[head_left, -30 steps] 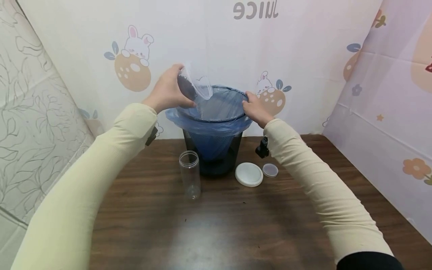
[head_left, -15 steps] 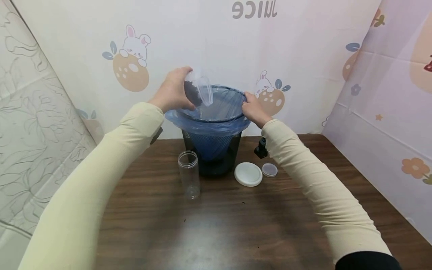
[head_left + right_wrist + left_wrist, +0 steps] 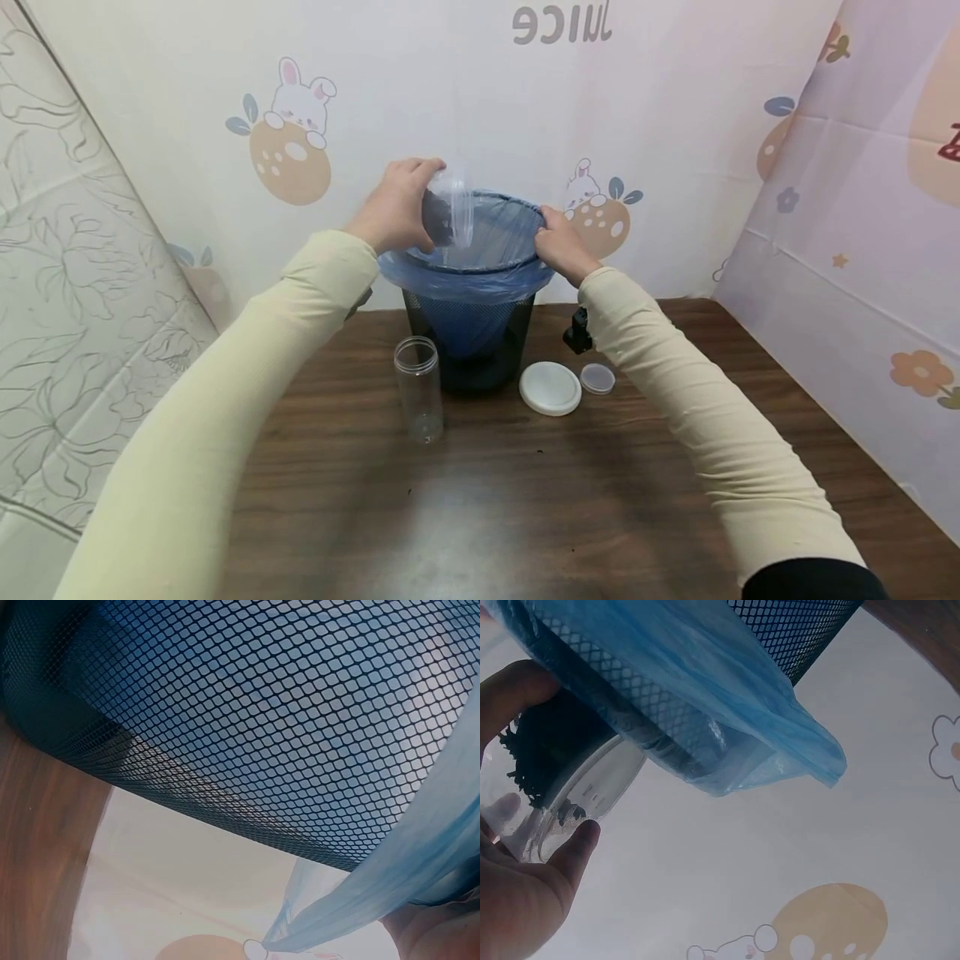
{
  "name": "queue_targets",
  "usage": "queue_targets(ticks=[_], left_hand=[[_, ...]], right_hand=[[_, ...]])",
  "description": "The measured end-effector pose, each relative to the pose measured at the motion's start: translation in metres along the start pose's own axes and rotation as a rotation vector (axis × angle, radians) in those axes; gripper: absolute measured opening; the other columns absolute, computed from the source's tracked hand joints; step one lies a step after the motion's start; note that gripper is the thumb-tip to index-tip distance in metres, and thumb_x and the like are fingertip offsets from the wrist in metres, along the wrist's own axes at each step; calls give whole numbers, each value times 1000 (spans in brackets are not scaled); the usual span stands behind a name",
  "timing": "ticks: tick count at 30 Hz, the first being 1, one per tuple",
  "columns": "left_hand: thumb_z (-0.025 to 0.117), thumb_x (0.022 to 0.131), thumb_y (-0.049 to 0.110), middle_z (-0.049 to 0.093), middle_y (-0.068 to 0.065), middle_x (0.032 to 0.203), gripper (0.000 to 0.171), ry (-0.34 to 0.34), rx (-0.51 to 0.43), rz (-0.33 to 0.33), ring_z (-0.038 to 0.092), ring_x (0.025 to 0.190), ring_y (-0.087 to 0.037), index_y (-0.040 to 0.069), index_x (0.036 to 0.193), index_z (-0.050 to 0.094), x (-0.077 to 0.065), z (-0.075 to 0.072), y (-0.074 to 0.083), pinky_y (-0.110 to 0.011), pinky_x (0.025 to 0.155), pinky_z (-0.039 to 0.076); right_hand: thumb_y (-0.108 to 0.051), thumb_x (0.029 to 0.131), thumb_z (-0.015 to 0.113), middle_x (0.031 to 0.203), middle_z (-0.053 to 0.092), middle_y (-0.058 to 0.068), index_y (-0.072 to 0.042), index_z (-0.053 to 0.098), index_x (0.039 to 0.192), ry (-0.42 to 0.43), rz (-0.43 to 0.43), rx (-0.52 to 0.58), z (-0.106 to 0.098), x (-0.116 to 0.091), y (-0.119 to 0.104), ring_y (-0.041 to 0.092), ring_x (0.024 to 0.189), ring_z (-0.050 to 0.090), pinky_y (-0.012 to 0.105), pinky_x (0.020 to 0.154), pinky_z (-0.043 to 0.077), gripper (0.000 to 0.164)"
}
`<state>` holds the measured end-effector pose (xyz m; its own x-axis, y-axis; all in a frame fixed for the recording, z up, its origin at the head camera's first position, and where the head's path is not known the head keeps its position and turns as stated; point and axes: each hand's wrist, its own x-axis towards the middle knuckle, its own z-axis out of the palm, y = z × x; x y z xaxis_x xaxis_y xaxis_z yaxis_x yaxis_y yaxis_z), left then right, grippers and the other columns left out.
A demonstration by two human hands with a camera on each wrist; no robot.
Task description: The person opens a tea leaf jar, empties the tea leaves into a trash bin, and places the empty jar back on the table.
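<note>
My left hand [image 3: 397, 204] grips a clear plastic container [image 3: 448, 208] from its left side, thumb below and fingers above. The container lies tipped on its side over the bin's left rim, its mouth facing right. Inside it is a dark mass of thin shreds [image 3: 544, 750], ragged-edged in the left wrist view. My right hand [image 3: 562, 242] holds the right rim of a black mesh wastebasket [image 3: 480, 367], fingers over the edge. A blue bin bag [image 3: 472, 285] lines the basket and folds outward over its rim. In the right wrist view the mesh [image 3: 262, 727] fills most of the picture.
A tall clear jar [image 3: 420, 392] without a lid stands upright in front of the bin, to the left. A white round lid [image 3: 550, 388] and a smaller translucent lid [image 3: 597, 378] lie to the right on the wooden table [image 3: 465, 517]. Printed cloth [image 3: 465, 92] hangs close behind.
My left hand has moved right and slightly down with the container, tipping it from mouth slanting upward to mouth sideways. The right hand keeps its hold on the rim.
</note>
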<state>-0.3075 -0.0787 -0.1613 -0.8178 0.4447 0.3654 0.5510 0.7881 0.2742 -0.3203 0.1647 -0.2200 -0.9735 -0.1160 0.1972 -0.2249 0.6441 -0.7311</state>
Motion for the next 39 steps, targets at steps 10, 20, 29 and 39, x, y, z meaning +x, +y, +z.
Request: queue_targets(ticks=[10,20,29,39], left_hand=[[83,52,-5,35,-14,146,105,-10,26,22,23,136,-31,9,145,36,-2,4,4,-47,107,30],[80,53,-7,37,-14,144,103,-23,95,65,23,135,-31,7,145,36,0,9,1,-45,105,33],[79,56,-7,39,-15,142,98,-7,114,88,25,135,-31,6,144,37,-1,12,-1,-47,103,36],[73,60,-11,40,-14,142,93,-5,141,108,25,134,-30,8,144,38,-1,13,-2,-49,95,42]], right_hand=[[-3,96,25,156,11,21,6,10,149,-1,-10,7,0,-3,-1,30,143,7,36,114,10,55],[-4,95,24,156,12,19,4,12,150,1,-4,-8,1,-1,1,29,143,9,36,114,10,57],[-3,94,24,156,12,20,5,12,149,6,-6,-11,1,0,0,29,143,9,35,114,10,58],[-2,94,25,155,16,20,6,14,149,26,-17,-14,1,1,1,30,143,12,35,114,11,57]])
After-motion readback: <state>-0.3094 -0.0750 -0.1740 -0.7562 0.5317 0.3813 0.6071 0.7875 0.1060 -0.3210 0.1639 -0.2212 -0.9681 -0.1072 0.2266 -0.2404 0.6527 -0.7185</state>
